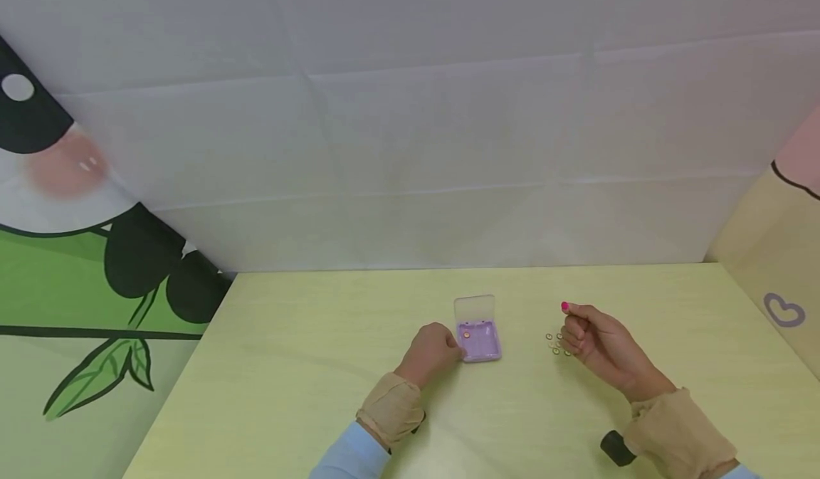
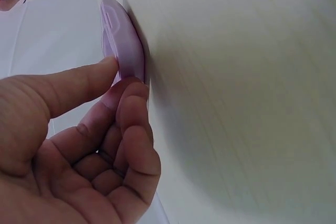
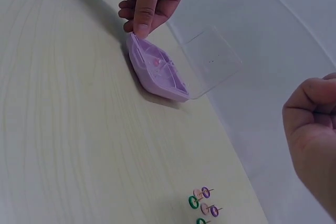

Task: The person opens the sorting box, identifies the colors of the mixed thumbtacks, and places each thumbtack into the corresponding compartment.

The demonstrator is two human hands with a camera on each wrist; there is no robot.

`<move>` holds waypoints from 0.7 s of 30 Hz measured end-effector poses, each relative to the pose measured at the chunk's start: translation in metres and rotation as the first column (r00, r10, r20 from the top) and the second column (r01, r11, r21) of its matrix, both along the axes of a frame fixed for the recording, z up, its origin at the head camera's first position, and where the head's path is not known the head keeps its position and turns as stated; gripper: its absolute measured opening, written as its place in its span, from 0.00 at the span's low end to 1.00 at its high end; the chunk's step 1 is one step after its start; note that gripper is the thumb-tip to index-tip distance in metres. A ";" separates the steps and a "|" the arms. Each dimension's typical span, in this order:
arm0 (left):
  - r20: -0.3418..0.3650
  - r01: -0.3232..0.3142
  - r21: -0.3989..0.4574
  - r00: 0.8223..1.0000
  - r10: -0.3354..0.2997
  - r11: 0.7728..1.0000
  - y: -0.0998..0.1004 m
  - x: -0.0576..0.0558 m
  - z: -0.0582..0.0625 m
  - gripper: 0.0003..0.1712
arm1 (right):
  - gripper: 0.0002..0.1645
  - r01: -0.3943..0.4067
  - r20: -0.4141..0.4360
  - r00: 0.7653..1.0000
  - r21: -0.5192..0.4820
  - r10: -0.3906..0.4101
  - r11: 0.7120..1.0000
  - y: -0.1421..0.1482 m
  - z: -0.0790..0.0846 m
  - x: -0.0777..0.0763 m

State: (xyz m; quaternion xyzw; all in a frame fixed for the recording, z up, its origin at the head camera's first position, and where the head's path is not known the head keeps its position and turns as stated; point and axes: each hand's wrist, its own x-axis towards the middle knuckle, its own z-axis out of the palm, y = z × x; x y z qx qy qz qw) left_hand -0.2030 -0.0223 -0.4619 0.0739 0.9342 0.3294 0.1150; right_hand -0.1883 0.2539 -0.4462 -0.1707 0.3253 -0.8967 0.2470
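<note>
My left hand [image 1: 430, 354] pinches the near left edge of a small purple plastic box [image 1: 485, 342] between thumb and forefinger. The box sits on the table with its clear lid [image 1: 475, 308] standing up at the back. One small orange-pink piece [image 1: 466, 335] lies inside. My right hand [image 1: 605, 347] is raised over the table to the right, fingers curled, with a small bright pink round piece [image 1: 564, 306] at its fingertips. Below that hand lie several small pins with ring-like heads [image 3: 205, 209], in green, purple and pale pink. The right fingertips are outside the right wrist view.
The pale wood-look table [image 1: 288, 365] ends at a white sheet [image 1: 410, 230] behind it. A printed panel with leaves [image 1: 102, 365] stands at the left, and a beige panel with a heart [image 1: 784, 309] at the right.
</note>
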 end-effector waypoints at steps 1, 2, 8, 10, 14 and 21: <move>-0.001 0.001 -0.001 1.000 -0.001 1.000 0.000 0.000 0.000 0.10 | 0.33 -0.005 0.003 1.000 -0.008 0.005 1.000 -0.001 0.000 0.000; 0.002 -0.001 -0.001 1.000 0.001 1.000 0.000 0.000 0.000 0.10 | 0.33 -0.010 0.005 1.000 -0.014 0.011 1.000 -0.001 0.000 0.000; 0.007 -0.002 -0.002 1.000 0.002 1.000 0.000 -0.001 0.000 0.10 | 0.33 -0.007 0.014 1.000 -0.003 0.007 1.000 -0.006 0.000 -0.001; 0.016 -0.004 -0.003 1.000 0.004 1.000 0.000 0.000 0.000 0.10 | 0.33 0.004 0.010 1.000 0.033 -0.004 0.999 -0.008 -0.001 -0.001; 0.024 -0.005 -0.008 1.000 0.005 1.000 0.000 0.000 0.000 0.10 | 0.33 0.020 0.006 1.000 0.080 -0.020 0.997 -0.013 -0.003 0.000; 0.008 0.002 -0.002 1.000 -0.002 1.000 0.000 0.000 -0.002 0.10 | 0.32 0.060 -0.046 0.998 0.200 -0.052 0.978 -0.021 -0.007 -0.001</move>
